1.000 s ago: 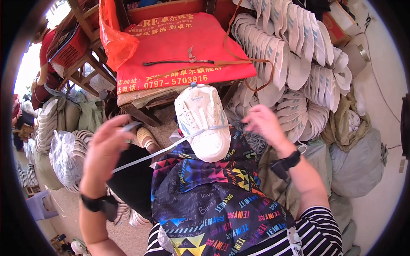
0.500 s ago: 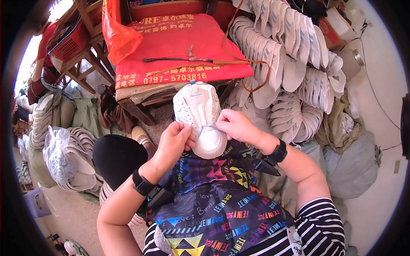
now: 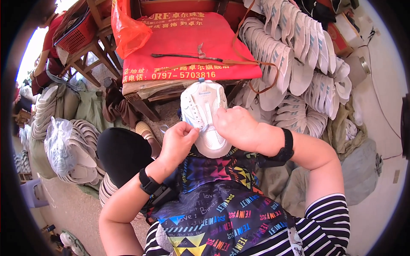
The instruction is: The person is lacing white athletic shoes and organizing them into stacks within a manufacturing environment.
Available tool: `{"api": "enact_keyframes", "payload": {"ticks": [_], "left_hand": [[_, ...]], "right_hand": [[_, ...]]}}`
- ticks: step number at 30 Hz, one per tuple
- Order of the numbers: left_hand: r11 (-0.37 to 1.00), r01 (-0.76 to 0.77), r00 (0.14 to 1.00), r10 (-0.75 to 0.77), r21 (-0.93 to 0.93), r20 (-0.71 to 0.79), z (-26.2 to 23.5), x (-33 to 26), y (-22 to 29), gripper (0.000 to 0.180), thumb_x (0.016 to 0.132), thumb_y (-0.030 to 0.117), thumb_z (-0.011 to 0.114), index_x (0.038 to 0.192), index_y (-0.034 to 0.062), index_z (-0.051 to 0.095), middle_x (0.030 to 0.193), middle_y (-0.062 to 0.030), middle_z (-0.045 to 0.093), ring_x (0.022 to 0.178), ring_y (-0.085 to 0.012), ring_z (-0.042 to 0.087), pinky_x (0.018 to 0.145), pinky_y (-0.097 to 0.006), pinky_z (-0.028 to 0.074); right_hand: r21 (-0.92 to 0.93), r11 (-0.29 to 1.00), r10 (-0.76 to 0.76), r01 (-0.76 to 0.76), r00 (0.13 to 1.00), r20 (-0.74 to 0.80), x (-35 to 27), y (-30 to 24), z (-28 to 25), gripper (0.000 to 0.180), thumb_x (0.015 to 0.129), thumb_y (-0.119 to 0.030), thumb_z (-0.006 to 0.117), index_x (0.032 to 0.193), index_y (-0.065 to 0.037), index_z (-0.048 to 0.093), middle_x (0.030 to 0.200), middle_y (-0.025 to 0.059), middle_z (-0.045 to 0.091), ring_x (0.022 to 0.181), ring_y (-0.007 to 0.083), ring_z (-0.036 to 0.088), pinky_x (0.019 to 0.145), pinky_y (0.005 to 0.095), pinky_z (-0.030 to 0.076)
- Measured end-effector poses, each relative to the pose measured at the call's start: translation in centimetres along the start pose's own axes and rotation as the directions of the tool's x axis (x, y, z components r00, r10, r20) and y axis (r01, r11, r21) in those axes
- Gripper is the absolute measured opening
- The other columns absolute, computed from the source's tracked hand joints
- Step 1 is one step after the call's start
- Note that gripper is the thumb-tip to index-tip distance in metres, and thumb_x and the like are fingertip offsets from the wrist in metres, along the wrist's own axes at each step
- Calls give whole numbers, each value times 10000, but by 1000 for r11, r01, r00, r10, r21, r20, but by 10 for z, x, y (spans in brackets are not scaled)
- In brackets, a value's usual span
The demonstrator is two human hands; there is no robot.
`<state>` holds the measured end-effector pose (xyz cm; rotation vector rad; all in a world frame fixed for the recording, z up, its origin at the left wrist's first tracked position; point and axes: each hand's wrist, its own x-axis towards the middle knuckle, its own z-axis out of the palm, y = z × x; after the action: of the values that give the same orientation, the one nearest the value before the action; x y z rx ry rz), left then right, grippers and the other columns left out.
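A white sneaker (image 3: pixel 205 98) lies toe toward me at the edge of a low table, over my patterned apron (image 3: pixel 218 187). A thin pale shoelace (image 3: pixel 205 128) crosses its lower eyelets. My left hand (image 3: pixel 180 138) is closed in a pinch on one side of the lace, and a loose end sticks out behind the fingers. On the shoe's right side, my right hand (image 3: pixel 239 128) is closed too, fingertips against the eyelet row. Those fingers hide most of the lace they pinch. Dark straps circle both wrists.
A red cloth (image 3: pixel 183 42) covers the table, with a brown cord (image 3: pixel 256 64) and a dark thin tool on it. Stacked white shoe uppers (image 3: pixel 273 55) stand at right. At left are a black round seat (image 3: pixel 124 149), bagged uppers (image 3: pixel 60 147) and another person's arm.
My right hand has turned and moved up the shoe to the eyelets. The left hand has shifted slightly right and down, and a loose lace end now shows beside it.
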<state>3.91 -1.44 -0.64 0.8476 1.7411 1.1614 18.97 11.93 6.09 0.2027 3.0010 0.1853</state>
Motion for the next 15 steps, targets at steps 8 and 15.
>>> {"api": "enact_keyframes", "payload": {"ticks": [8, 15], "left_hand": [[991, -40, 999, 41, 131, -4, 2, 5, 10, 168, 811, 141, 646, 740, -9, 614, 607, -70, 597, 564, -108, 540, 550, -305, 457], [833, -321, 937, 348, 451, 24, 1, 10, 33, 153, 792, 140, 659, 748, 7, 598, 673, -134, 608, 646, -314, 626, 590, -408, 486]], "right_hand": [[91, 990, -109, 104, 992, 57, -8, 15, -10, 127, 753, -101, 608, 838, -7, 609, 802, 130, 584, 705, 281, 651, 632, 393, 531], [111, 961, -238, 255, 961, -142, -2, 33, -15, 106, 767, -127, 590, 851, -63, 599, 843, 78, 555, 907, 253, 594, 759, 386, 441]]}}
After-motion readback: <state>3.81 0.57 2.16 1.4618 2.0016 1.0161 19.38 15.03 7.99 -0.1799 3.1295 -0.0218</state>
